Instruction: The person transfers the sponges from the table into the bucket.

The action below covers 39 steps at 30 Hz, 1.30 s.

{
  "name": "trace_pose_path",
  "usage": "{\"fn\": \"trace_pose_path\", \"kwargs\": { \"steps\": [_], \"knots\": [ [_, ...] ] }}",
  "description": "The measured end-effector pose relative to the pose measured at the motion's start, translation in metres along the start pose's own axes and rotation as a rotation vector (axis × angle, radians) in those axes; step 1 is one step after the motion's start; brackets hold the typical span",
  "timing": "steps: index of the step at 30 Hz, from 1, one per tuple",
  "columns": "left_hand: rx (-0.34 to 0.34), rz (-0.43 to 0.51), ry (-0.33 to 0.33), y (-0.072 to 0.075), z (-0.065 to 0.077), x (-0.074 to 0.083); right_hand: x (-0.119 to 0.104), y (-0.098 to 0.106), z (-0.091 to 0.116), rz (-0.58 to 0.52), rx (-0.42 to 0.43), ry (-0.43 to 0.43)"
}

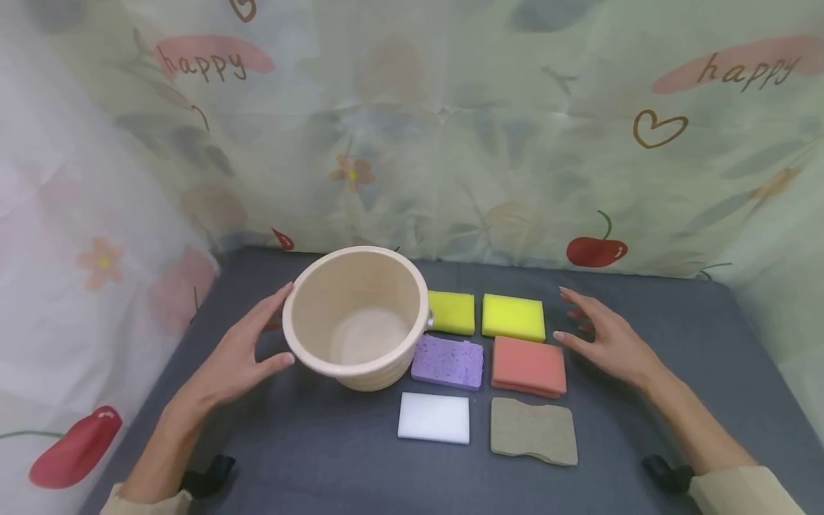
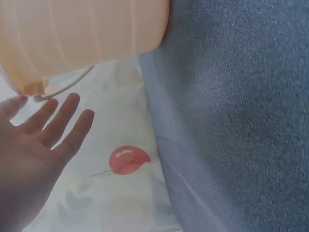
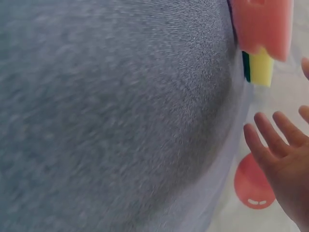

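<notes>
A cream bucket (image 1: 386, 374) stands upright at the left middle of the table, its inside bare. My left hand (image 1: 239, 363) is at its left side, thumb and fingertips right at the rim, fingers relaxed and spread. In the left wrist view the bucket's ribbed wall (image 2: 87, 29) and a thin grey handle (image 2: 72, 86) show beyond the fingers. My right hand (image 1: 611, 345) hovers with loose, parted fingers and holds nothing. Nearest to it lie a yellow sponge (image 1: 513, 317) and a folded-looking coral sponge (image 1: 529, 366); the right wrist view shows a dark green layer under the yellow one.
Right of the bucket lie another yellow sponge (image 1: 453, 312), partly hidden by it, a speckled purple sponge (image 1: 447, 362), a white sponge block (image 1: 434, 418) and a grey-brown wavy-edged pad (image 1: 533, 431). A printed curtain (image 1: 438, 193) borders the dark grey table (image 1: 309, 458).
</notes>
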<state>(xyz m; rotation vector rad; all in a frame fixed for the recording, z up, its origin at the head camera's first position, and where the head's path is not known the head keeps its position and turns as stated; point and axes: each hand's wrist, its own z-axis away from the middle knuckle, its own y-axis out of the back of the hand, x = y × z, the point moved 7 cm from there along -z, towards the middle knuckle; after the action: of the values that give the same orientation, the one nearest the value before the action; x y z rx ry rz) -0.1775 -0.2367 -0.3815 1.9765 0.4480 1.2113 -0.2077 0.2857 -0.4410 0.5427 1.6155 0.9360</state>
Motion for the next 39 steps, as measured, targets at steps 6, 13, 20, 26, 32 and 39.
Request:
{"fn": "trace_pose_path", "kwargs": {
  "steps": [6, 13, 20, 26, 32, 39],
  "knots": [
    [0.013, 0.03, 0.035, 0.001, -0.003, 0.0, -0.001, -0.006, -0.011, -0.026, -0.023, -0.007],
    [0.021, 0.06, 0.112, 0.001, -0.009, -0.003, -0.005, -0.014, -0.026, -0.03, -0.051, 0.015],
    [0.026, 0.076, 0.097, 0.0, -0.014, -0.003, -0.004, -0.022, -0.037, -0.043, -0.11, -0.008],
    [0.037, 0.099, 0.058, 0.0, -0.018, -0.002, -0.005, -0.026, -0.041, -0.007, -0.151, -0.013],
    [0.048, 0.134, 0.024, -0.002, -0.018, 0.0, -0.007, -0.033, -0.046, 0.029, -0.191, -0.012],
    [0.053, 0.175, 0.02, -0.003, -0.021, 0.001, -0.007, -0.033, -0.048, 0.049, -0.188, -0.018]
  ]
}}
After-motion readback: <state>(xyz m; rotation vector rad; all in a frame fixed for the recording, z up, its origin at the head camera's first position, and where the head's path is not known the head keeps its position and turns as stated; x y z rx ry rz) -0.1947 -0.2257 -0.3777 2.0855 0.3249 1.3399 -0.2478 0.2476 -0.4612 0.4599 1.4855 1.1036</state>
